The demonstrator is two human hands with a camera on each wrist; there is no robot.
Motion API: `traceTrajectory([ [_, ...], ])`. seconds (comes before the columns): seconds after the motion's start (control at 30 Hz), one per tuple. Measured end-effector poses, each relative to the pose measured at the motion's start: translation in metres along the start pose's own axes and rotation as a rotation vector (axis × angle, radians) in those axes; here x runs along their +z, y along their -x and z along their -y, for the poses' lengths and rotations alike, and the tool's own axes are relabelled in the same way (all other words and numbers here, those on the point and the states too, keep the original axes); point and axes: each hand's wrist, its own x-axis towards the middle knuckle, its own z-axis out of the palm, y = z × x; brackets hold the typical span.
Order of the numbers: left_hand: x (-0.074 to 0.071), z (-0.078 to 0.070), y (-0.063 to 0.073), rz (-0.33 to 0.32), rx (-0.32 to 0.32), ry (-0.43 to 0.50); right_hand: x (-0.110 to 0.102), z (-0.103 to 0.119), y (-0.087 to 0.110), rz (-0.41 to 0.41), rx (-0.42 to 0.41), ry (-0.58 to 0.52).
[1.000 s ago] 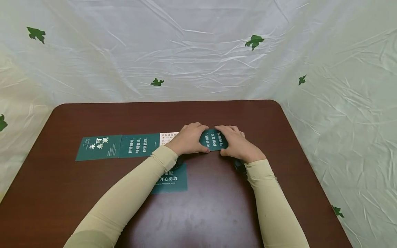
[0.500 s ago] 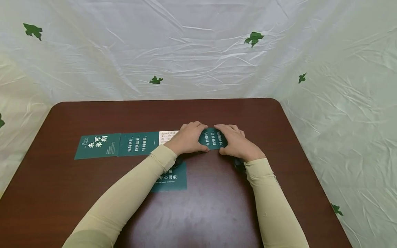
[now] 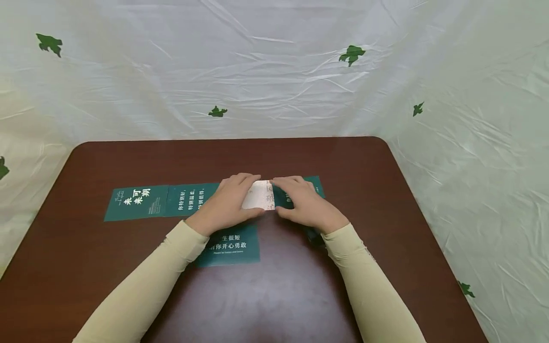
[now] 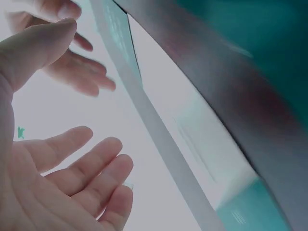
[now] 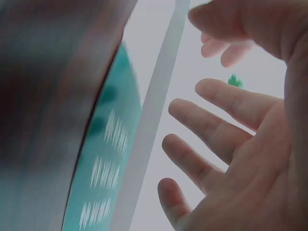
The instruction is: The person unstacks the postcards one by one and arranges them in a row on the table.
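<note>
A row of printed cards lies across the table in the head view. From the left come a green card (image 3: 135,204), a second green card (image 3: 180,200), a white card (image 3: 259,196) and a green card (image 3: 316,183) at the right end. My left hand (image 3: 227,202) hovers over the white card's left part, hiding some of it. Above the right-end card is my right hand (image 3: 306,205), covering much of its print. Both wrist views show relaxed, spread fingers (image 4: 96,163) with nothing held. Another green card (image 3: 233,250) lies nearer, below my left hand.
The brown table (image 3: 300,286) has rounded far corners. Pale sheeting (image 3: 274,71) with green leaf-shaped patches surrounds it at the back and sides. Something dark (image 3: 315,236) shows beneath my right wrist.
Both hands have shifted left. The white card now shows between them, and the right end of the last green card is uncovered. More of the nearer card shows. The cards look unmoved.
</note>
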Motion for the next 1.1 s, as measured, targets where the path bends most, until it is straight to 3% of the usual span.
traceTrajectory([
  [0.23,-0.005,0.028,0.065,-0.016,-0.021,-0.038,0.031,0.043,0.009,0.065,-0.115,0.102],
  [0.47,-0.003,0.034,0.105,0.017,0.016,-0.032,0.056,0.067,0.031,0.029,-0.195,0.149],
  [0.7,-0.004,0.038,0.126,0.083,-0.009,-0.015,0.07,0.078,0.034,0.06,-0.167,0.168],
  [0.9,-0.005,0.046,0.135,0.067,-0.067,0.006,0.071,0.087,0.025,0.072,-0.186,0.201],
  [1.1,-0.004,0.047,0.135,0.05,-0.067,0.004,0.072,0.087,0.023,0.066,-0.194,0.21],
])
